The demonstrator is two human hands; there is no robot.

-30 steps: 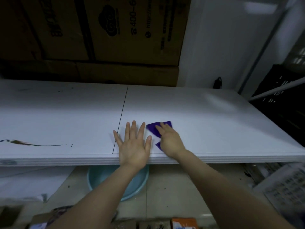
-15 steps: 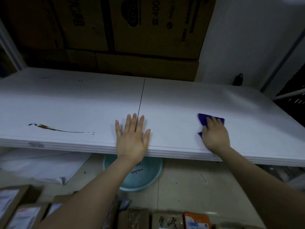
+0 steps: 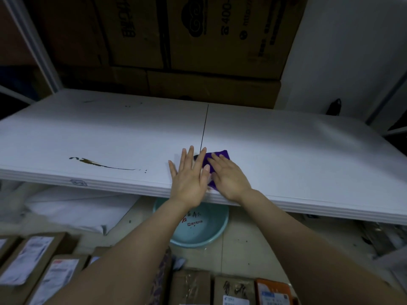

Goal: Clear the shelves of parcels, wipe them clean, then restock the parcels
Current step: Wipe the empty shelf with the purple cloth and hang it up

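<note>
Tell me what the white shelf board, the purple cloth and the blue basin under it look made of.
White shelf board: smooth and faintly glossy. Its ribbed front edge suggests plastic or laminated panel, but this is not certain.
Purple cloth: soft matte fabric, lying flat under the right hand.
Blue basin: likely moulded plastic, with a smooth, slightly shiny wall.

Dim, softly blurred, wide-angle edge distortion.

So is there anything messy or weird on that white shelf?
Yes. A long brown smear lies near the front edge of the shelf, left of the left hand, with tiny dark specks at its end. It stands out on the white. The purple cloth under the right hand is not on it.
</note>
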